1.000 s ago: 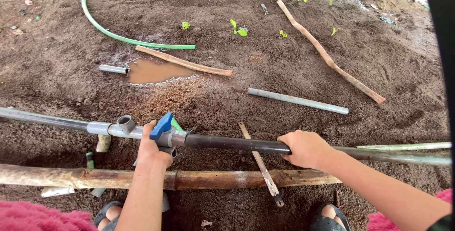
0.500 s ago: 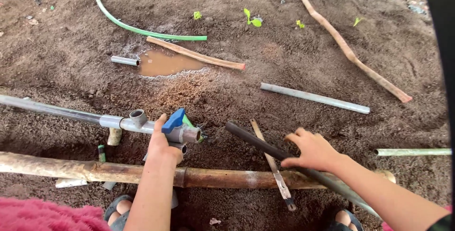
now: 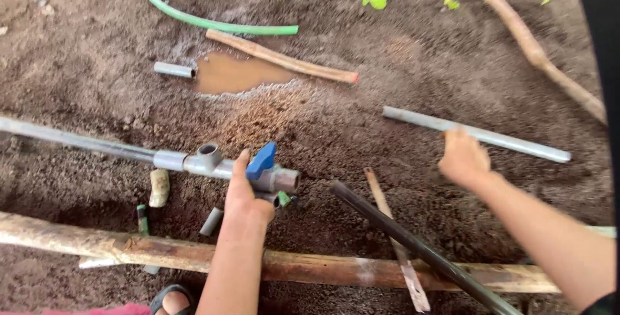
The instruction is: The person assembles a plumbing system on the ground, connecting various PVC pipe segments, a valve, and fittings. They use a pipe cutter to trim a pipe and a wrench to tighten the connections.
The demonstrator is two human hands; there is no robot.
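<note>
The left hand (image 3: 247, 193) is wrapped around the grey pipe assembly (image 3: 213, 162) lying on the wet soil, its thumb running up beside the blue valve handle (image 3: 261, 160) and its fingers tucked under the valve body, so it holds the fitting just short of the open pipe mouth (image 3: 289, 180). The long grey pipe runs away from that grip to the left edge of the view, with a tee socket (image 3: 208, 151) sitting just left of the thumb. The right hand (image 3: 462, 158) is well apart from the valve, out to the right and raised over the ground, touching or nearly touching a loose grey pipe length (image 3: 478, 134); it looks loosely curled, but motion blur leaves it unclear whether it has closed on that pipe. Between the two hands a dark pipe (image 3: 413, 245) lies free on the dirt, its near end pointing toward the valve's open mouth and its far end crossing over a wooden pole (image 3: 194, 255) that stretches across the foreground. A thin wooden stake (image 3: 394, 237) lies just beside the dark pipe. Farther off are a muddy puddle (image 3: 236, 71), a short pipe stub (image 3: 174, 69), a green hose (image 3: 213, 24) and a stick (image 3: 281, 56).
</note>
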